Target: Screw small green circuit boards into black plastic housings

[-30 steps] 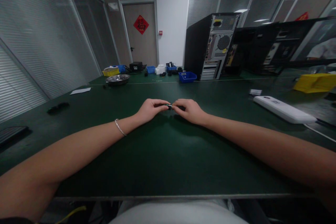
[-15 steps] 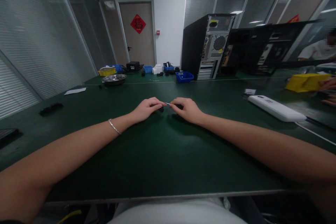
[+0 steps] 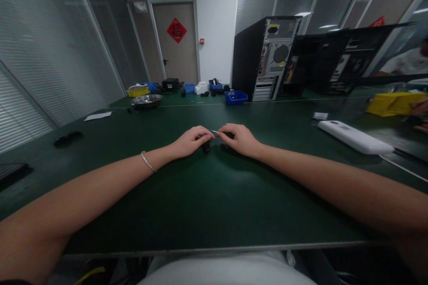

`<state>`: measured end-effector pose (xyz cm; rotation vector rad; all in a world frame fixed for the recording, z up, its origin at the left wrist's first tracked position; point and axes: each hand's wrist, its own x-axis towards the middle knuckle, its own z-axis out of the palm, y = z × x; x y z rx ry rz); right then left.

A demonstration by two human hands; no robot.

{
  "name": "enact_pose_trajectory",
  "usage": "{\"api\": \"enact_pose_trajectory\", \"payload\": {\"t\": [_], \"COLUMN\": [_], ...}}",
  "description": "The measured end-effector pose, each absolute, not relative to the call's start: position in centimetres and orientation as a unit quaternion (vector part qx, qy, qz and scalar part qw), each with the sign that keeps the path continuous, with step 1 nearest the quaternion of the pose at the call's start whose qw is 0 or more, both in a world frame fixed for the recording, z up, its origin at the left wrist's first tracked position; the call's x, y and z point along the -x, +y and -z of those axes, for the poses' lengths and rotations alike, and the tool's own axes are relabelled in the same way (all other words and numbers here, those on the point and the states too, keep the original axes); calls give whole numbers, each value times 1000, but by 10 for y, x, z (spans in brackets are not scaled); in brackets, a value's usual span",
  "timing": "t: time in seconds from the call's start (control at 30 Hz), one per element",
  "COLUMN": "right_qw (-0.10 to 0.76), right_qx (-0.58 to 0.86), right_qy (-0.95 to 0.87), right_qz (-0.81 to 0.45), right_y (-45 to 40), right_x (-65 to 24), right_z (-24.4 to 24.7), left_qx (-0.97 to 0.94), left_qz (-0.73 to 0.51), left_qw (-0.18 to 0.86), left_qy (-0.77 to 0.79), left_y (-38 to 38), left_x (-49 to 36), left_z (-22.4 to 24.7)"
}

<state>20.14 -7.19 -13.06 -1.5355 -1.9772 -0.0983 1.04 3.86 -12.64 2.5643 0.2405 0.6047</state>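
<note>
My left hand point(image 3: 192, 141) is closed on a small black part point(image 3: 207, 147), which sticks out below the fingertips just above the table. Most of that part is covered by the fingers. Across from it, my right hand point(image 3: 239, 139) pinches a thin metal rod point(image 3: 214, 131) whose tip points left towards my left fingertips. The rod's other end disappears into the dark hollow of my right hand, so its kind is hard to make out. Both hands rest low over the green table point(image 3: 214, 196), with a small gap between them.
A white power bank-like box point(image 3: 354, 137) with a cable lies to the right. Behind are a blue bin point(image 3: 236, 97), a metal bowl point(image 3: 146, 101), a yellow bin point(image 3: 138, 91) and a computer tower point(image 3: 264, 60). Another person's hand shows by a yellow box point(image 3: 394, 103).
The black part has turned or dropped towards me and shows more below my left fingers. My left fingertips have shifted slightly down and right; the right hand has barely moved.
</note>
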Motion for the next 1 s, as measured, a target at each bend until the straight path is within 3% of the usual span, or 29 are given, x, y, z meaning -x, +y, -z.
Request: {"api": "enact_pose_trajectory", "payload": {"t": [0.27, 0.43, 0.57, 0.67, 0.87, 1.0], "right_qw": [300, 302, 325, 321, 312, 283], "right_qx": [561, 554, 568, 580, 582, 593], "right_qy": [-771, -776, -757, -749, -750, -751], "right_qz": [6, -13, 7, 14, 43, 62], "right_y": [-74, -76, -75, -74, -74, -73], "right_x": [-201, -199, -200, -200, -199, -201], "right_z": [128, 126, 128, 129, 130, 131], "left_qx": [-961, -943, -945, -927, -814, -799], "left_qz": [-153, -227, -184, -185, -224, -225], "left_qw": [203, 227, 260, 310, 523, 540], "left_qy": [109, 91, 79, 101, 114, 139], "left_y": [26, 26, 31, 36, 46, 47], "left_x": [-4, -4, -5, -6, -10, -9], "left_z": [116, 117, 121, 124, 129, 130]}}
